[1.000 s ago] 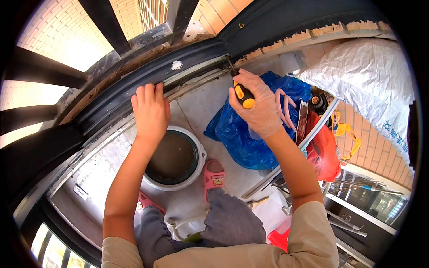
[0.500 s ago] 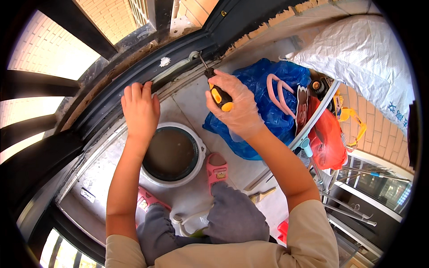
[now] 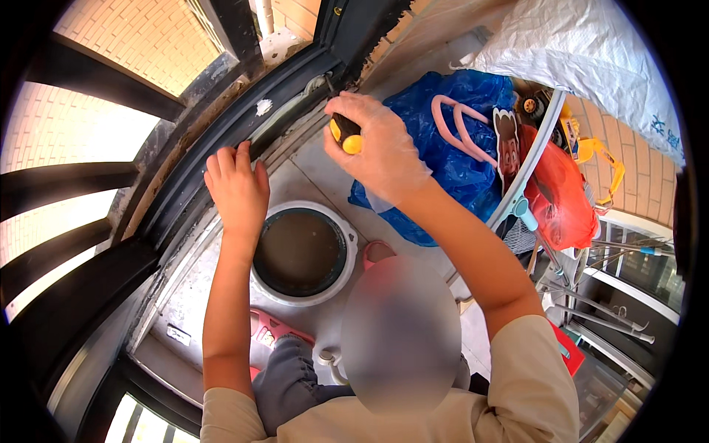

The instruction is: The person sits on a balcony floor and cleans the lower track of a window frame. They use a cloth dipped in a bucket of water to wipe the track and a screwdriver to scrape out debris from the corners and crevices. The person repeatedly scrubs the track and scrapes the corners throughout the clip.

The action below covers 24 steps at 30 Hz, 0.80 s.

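Observation:
My right hand (image 3: pixel 380 148), in a thin clear plastic glove, is closed around the black-and-yellow handle of a screwdriver (image 3: pixel 344 133). The shaft is mostly hidden; its end reaches the corner of the dark window frame (image 3: pixel 221 125), by a pale strip of sealant (image 3: pixel 299 98) in the frame's channel. Whether the tip touches the sealant, I cannot tell. My left hand (image 3: pixel 240 188) lies with fingers extended on the frame's inner edge, holding nothing. A small white crumpled bit (image 3: pixel 264 108) sits on the frame between my hands.
Below my hands stands a white-rimmed bucket (image 3: pixel 347 277) of murky water. To the right lie a blue plastic bag (image 3: pixel 443 155), a red bag (image 3: pixel 557 192), a white woven sack (image 3: pixel 583 66) and a yellow toy excavator (image 3: pixel 602 159). A blurred oval covers part of my lap.
The view has shifted, so the bucket and bags appear farther right. My right hand has tipped the screwdriver, whose handle now shows more end-on. My left hand stays on the frame.

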### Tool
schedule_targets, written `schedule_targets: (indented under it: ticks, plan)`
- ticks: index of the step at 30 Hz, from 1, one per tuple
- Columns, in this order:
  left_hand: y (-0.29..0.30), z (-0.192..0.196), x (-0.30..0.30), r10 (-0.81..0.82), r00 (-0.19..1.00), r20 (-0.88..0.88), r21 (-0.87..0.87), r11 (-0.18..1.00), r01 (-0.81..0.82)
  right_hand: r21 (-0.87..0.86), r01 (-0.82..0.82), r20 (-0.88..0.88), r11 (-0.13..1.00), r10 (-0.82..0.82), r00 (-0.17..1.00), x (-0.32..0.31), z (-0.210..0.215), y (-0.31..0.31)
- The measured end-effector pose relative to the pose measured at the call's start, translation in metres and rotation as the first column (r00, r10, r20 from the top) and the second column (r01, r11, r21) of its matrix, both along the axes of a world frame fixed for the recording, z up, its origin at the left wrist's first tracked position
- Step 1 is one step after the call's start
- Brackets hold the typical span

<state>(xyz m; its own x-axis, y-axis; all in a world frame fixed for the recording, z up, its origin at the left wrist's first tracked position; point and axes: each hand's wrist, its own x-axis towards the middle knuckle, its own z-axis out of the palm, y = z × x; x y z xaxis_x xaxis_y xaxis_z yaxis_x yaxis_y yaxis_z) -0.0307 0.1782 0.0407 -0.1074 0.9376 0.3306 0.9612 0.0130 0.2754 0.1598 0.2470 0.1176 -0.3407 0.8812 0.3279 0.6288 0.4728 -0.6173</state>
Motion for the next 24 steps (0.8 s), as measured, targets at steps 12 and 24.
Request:
schedule_targets:
  ticks: [12,24]
  plan:
    - [0.000,-0.001,-0.003,-0.028,0.999,0.016,0.016,0.999,0.027,-0.099,0.033,-0.011,0.995,-0.034,0.999,0.005,0.018,-0.002]
    - [-0.001,0.000,-0.003,-0.024,0.999,0.028,0.007,1.000,0.024,-0.043,-0.006,-0.016,0.999,0.005,1.000,0.000,0.020,0.003]
